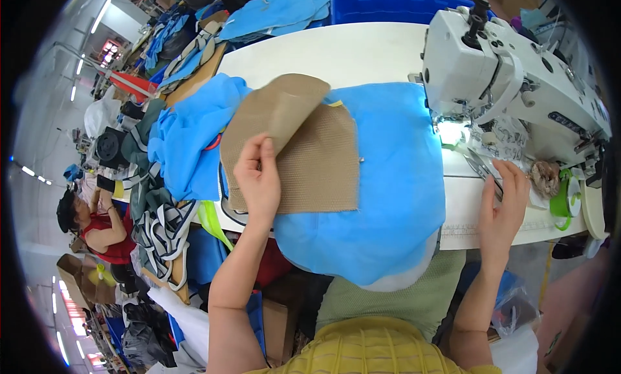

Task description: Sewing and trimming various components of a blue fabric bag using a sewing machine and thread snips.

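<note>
My left hand (257,183) pinches the turned-back flap of the brown panel (320,173) lying over the blue fabric (401,167), so an uneven tug could skew it, while my right hand (506,196) meets the metal scissors (479,166), whether gripping them I cannot tell.

White table (375,54): blue fabric (404,180), sewing machine (453,57) at right, metal tool (477,165), perhaps scissors.
</note>
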The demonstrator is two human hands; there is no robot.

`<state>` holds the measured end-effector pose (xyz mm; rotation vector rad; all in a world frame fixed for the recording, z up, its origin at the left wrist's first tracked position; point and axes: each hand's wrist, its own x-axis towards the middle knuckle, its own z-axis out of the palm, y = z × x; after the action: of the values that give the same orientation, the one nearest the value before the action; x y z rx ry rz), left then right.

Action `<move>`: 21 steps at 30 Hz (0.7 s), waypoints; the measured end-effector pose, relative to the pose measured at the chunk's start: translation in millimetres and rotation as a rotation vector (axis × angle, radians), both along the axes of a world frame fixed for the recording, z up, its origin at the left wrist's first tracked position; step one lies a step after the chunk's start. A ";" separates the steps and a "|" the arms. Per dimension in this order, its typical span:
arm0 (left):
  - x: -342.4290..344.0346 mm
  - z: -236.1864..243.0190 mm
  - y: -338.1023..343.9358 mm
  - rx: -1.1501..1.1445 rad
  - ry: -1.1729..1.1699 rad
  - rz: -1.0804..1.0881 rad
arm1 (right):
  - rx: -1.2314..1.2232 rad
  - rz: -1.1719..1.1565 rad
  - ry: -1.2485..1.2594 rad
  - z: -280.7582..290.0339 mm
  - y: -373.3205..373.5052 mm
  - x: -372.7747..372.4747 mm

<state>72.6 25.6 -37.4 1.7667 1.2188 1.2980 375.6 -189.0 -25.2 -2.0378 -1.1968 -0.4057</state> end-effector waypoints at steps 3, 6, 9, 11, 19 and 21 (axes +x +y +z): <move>-15.5 24.2 -2.8 0.051 -0.374 -0.035 | -0.124 0.030 0.071 -18.9 -3.8 16.3; -34.5 48.6 0.5 0.016 -0.576 -0.052 | -0.118 0.044 0.098 -26.4 -7.3 18.1; -49.3 59.6 2.1 -0.012 -0.610 -0.036 | -0.143 0.051 0.053 -27.1 -8.3 17.9; -56.1 60.3 1.9 -0.067 -0.642 -0.056 | -0.188 0.033 0.013 -27.6 -8.7 19.7; -64.8 58.9 0.0 -0.045 -0.694 -0.074 | -0.052 0.047 -0.078 -40.1 -12.7 35.1; -62.6 63.8 -2.2 -0.038 -0.687 -0.072 | -0.009 0.028 -0.017 -41.3 -14.7 33.9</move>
<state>10.1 23.4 26.4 1.1585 0.7698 1.6317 409.5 -203.7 -66.5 -2.0270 -1.2382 -0.4058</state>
